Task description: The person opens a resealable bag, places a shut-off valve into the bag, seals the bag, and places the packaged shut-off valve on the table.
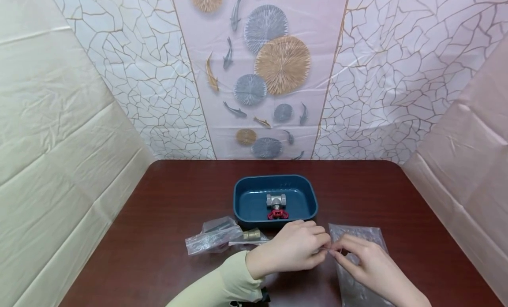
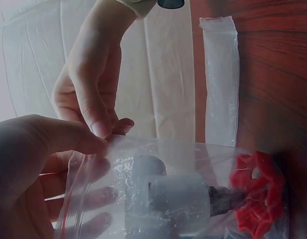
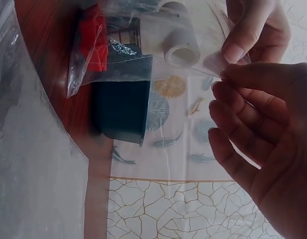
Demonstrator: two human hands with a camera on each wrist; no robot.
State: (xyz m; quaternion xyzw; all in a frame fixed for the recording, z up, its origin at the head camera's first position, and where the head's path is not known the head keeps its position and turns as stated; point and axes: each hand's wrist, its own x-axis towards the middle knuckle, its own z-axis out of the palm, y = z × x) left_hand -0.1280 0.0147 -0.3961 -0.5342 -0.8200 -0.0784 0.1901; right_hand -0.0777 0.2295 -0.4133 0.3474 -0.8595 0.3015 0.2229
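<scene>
A clear zip bag [image 2: 118, 199] with a red line along its opening hangs between my hands. Inside it is a white valve [image 2: 178, 199] with a red handwheel [image 2: 258, 194], lying on its side in the wrist views. My left hand [image 1: 295, 247] grips the bag by its zip edge, thumb in front and fingers behind the film. At the bag's upper corner my right hand [image 1: 367, 258] pinches the film between thumb and forefinger; its other fingers [image 3: 238, 129] are loosely bent. In the head view the left hand and sleeve mostly hide this bag.
A blue tray [image 1: 248, 219] holds a metal valve [image 1: 276, 201] with a red handwheel. Left of my hands lie clear bags [image 1: 214, 236] and a brass fitting [image 1: 252, 234]. A large clear bag [image 1: 359, 232] lies flat beneath my right hand. Patterned cloth [image 1: 258, 144] hangs behind the table.
</scene>
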